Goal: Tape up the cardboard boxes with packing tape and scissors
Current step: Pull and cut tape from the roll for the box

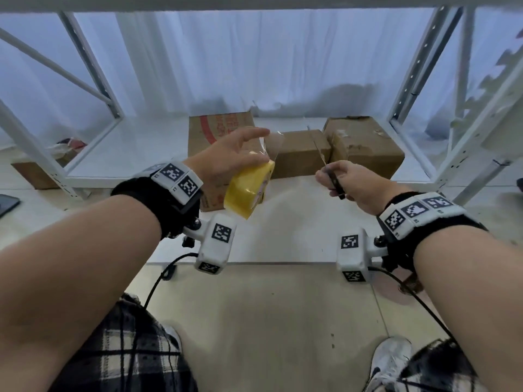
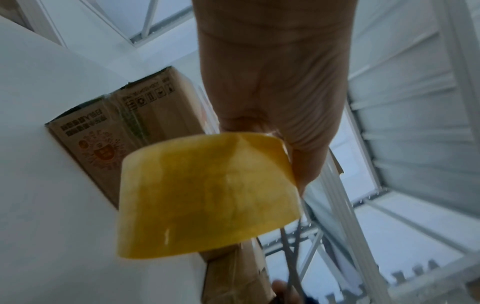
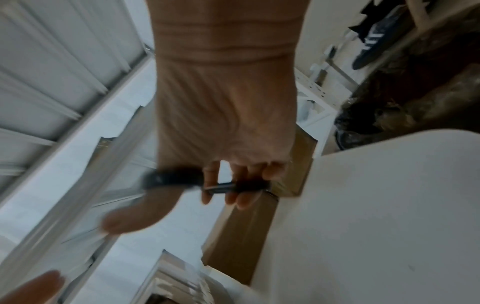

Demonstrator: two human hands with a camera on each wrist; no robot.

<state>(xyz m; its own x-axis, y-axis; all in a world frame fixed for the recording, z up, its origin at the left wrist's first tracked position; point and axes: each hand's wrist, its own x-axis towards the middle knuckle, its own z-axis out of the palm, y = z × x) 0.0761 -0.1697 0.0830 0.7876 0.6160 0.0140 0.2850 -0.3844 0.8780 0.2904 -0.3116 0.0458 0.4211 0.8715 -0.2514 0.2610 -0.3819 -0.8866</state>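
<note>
Head view: my left grip (image 1: 226, 157) holds the yellow tape roll (image 1: 249, 190) aloft, clear strip (image 1: 273, 145) pulled up; right grip (image 1: 351, 179) clutches the scissors (image 1: 335, 182), blades raised toward it, cardboard boxes (image 1: 365, 145) on the shelf beyond.

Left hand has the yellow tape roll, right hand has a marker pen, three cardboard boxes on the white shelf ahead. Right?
One error: the right hand holds scissors, not a marker; the head view shows the blades. The left hand does hold the yellow tape roll, with three cardboard boxes on the white shelf.
</note>
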